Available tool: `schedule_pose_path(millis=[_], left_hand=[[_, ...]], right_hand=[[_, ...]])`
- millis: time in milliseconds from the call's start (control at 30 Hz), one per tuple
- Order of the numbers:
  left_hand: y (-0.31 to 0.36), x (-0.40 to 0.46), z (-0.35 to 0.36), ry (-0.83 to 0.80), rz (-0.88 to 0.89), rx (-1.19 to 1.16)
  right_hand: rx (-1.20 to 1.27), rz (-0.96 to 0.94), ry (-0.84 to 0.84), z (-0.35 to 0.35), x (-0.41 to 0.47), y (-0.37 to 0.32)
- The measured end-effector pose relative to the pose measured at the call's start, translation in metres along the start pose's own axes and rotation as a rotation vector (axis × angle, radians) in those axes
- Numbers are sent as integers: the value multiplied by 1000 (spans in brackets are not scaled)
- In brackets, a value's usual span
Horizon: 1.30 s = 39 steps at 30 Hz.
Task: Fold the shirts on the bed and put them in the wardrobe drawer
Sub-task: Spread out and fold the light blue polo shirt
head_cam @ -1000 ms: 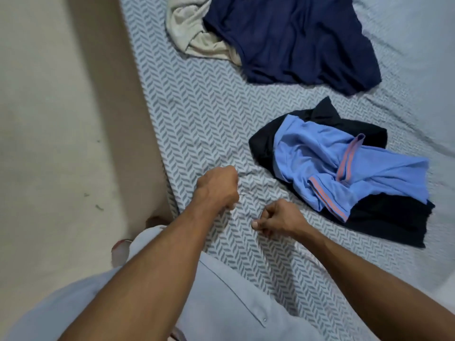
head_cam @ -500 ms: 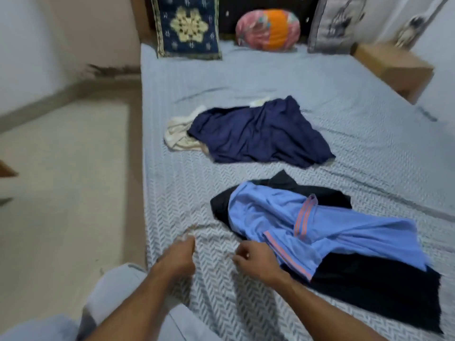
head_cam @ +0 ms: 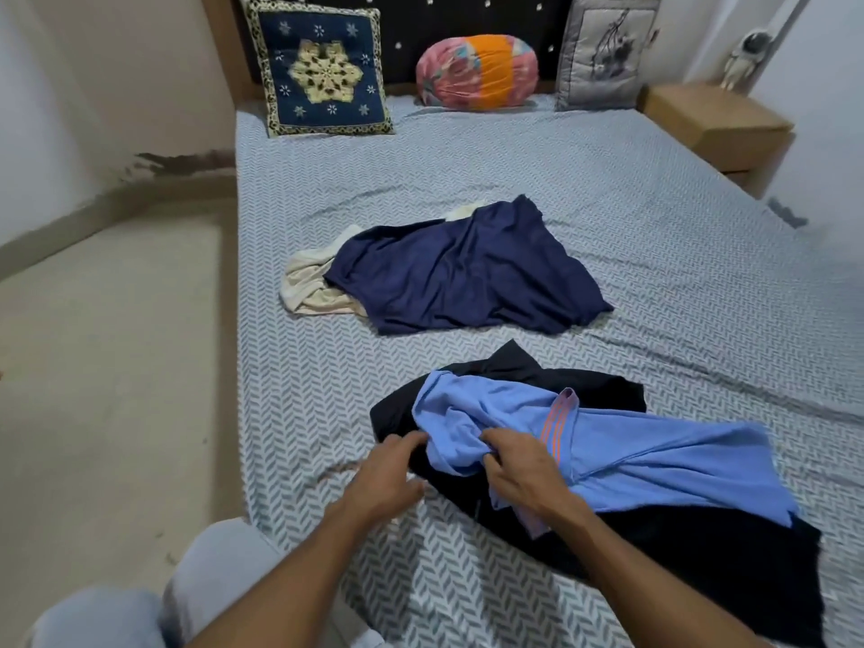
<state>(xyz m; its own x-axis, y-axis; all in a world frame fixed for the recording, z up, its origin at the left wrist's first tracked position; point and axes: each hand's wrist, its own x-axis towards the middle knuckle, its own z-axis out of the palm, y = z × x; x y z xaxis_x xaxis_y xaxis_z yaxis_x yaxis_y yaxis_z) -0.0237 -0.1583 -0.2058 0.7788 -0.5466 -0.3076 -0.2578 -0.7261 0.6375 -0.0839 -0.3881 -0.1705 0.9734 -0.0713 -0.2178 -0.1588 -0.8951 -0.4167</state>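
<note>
A crumpled light blue shirt (head_cam: 654, 456) with orange stripes lies on top of a black shirt (head_cam: 701, 554) near the bed's front edge. My right hand (head_cam: 523, 470) grips a bunch of the light blue shirt at its left end. My left hand (head_cam: 388, 474) reaches beside it, fingers straight, its tips touching the black shirt's edge. Farther up the bed (head_cam: 654, 226) a navy shirt (head_cam: 463, 273) lies spread over a cream shirt (head_cam: 308, 287). The wardrobe drawer is out of view.
Three cushions lean on the headboard: a navy patterned one (head_cam: 322, 67), a round pink and orange one (head_cam: 477, 72) and a grey one (head_cam: 603, 53). A wooden bedside table (head_cam: 715, 123) stands at the right. Bare floor (head_cam: 117, 367) runs along the bed's left side.
Both hands have left the bedsheet and moved right and forward onto the shirt pile. My right hand has taken hold of the light blue shirt. The view has tilted up.
</note>
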Motion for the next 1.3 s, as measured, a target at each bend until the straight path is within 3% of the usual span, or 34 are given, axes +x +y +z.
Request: schedule_pose_path(millis=[133,233,433,533,667,767,833,933,1033,1167,1300], left_hand=[[26,20,-9,196,206,-69],[56,34,-41,227,303,-196],[88,24,-141,475,208,-627],[104,20,-197,522,269,-525],[142,4,-272,513,305,-207],[169,-14,-321,346,297,131],[176,-21,-348,358,264,209],[182,-32,-379,470,300,10],[191,-44,-393,492,310,-148],[188,-45,-402,454,230,-251],[193,-38,-393,475,232,-351]], right_hand=[[206,-187,-59,-72,4,-38],[376,-305,-127,-131,14,-71],[325,-382,-12,-230,47,-111],[16,-369,31,-270,54,-121],[-171,-343,317,-318,64,-135],[52,-330,518,-350,66,-143],[288,-358,609,-366,63,-151],[566,-423,662,-388,53,-163],[548,-394,706,-408,53,-161],[478,-353,669,-425,54,-140],[455,-317,402,-419,43,-115]])
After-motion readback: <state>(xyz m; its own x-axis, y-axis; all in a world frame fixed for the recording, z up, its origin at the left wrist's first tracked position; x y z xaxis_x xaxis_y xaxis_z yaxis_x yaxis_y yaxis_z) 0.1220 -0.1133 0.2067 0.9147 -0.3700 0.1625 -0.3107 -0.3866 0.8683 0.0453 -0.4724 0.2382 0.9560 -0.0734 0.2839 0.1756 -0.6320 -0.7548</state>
